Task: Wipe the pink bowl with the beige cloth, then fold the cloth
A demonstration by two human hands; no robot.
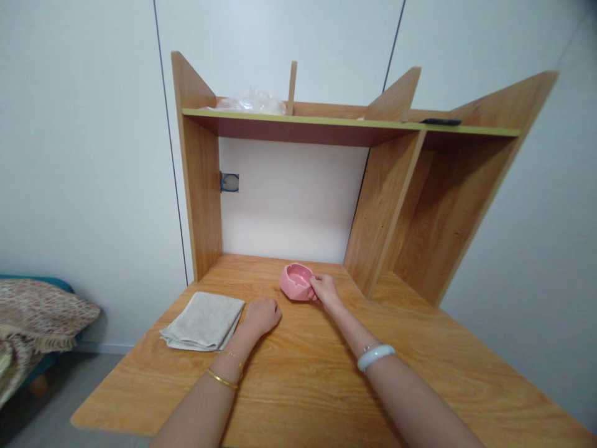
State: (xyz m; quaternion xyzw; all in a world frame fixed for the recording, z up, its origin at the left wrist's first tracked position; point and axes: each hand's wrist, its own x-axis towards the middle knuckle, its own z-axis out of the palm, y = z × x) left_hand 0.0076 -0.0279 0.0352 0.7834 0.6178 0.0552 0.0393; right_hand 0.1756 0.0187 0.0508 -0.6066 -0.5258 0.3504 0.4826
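Note:
A pink faceted ashtray [295, 291] with notches in its rim is at the back middle of the wooden desk, its hollow facing up and somewhat towards me. My right hand [325, 291] grips its right side, thumb at the rim and fingers below. Whether its base touches the desk, I cannot tell. My left hand [263, 315] rests on the desk in a loose fist, with nothing seen in it. Just left of that hand lies a folded grey cloth [205, 321], apart from the ashtray.
A wooden shelf unit [202, 193] stands along the back of the desk [298, 386], with upright panels on the left and right. On its upper shelf are a clear plastic bag [254, 102] and a dark flat object [441, 122]. A patterned blanket [41, 311] covers a blue seat at far left.

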